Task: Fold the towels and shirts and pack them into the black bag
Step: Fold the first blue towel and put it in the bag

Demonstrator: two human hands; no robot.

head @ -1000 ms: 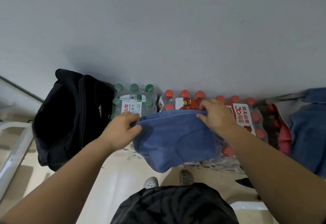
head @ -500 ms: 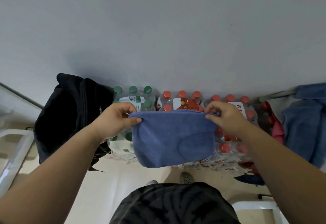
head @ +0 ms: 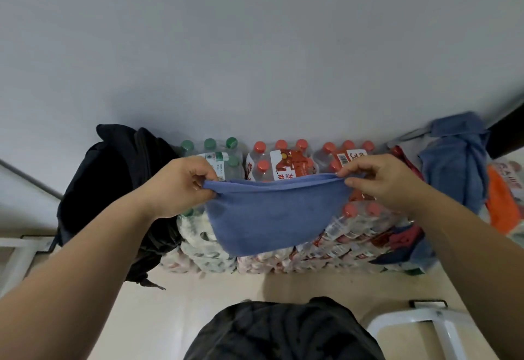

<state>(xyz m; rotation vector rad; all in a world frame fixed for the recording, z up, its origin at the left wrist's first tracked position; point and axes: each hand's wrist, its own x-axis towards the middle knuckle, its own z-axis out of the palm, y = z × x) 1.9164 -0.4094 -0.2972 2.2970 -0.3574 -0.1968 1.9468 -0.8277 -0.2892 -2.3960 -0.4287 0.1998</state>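
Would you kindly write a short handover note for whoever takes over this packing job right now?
Left hand: pinches the blue towel's left top corner.
Right hand: pinches its right top corner.
The towel hangs in the air, top edge doubled, in front of the bottle packs.
Black bag: on the left beside the packs; contents not visible.
Done: this towel looks folded once.
Left: finish folding, pack it, then the blue cloth heap at right.
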